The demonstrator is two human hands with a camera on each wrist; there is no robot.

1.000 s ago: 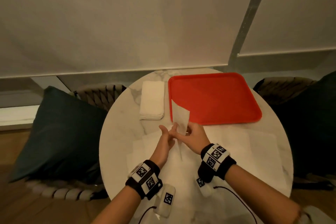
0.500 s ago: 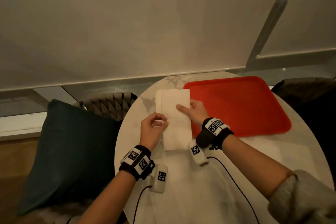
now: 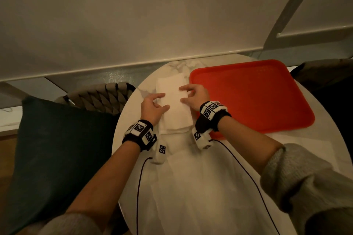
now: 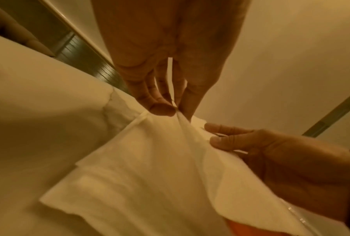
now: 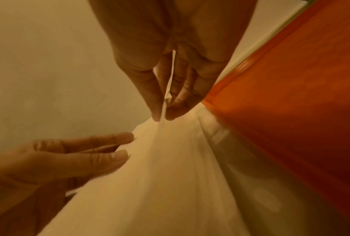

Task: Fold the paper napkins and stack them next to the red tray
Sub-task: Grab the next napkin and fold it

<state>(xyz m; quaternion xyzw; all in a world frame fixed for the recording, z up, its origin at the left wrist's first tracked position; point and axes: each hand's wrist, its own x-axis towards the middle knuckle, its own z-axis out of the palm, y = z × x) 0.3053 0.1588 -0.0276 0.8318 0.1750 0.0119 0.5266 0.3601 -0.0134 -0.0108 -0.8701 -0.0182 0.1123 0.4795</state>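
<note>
A stack of folded white napkins [image 3: 170, 83] lies on the round marble table [image 3: 129, 120], just left of the red tray [image 3: 257, 97]. A folded napkin [image 3: 176, 116] lies on top of the stack, and both hands hold its far half. My left hand [image 3: 164, 101] pinches its left edge between thumb and fingers, seen close in the left wrist view [image 4: 175, 110]. My right hand [image 3: 182, 94] pinches the right edge beside the tray, as the right wrist view [image 5: 163, 118] shows. The napkin [image 5: 160, 175] sags between the two pinches. The tray [image 5: 291, 95] holds nothing.
Unfolded white napkins [image 3: 200, 187] are spread over the near half of the table, with two thin black cables across them. A woven chair [image 3: 99, 97] and a dark cushion [image 3: 57, 149] stand to the left, and another dark seat [image 3: 328, 86] to the right.
Both hands carried the folded napkin from in front of the tray to the left and away, onto the stack beside the tray. They now hold it lower on that stack.
</note>
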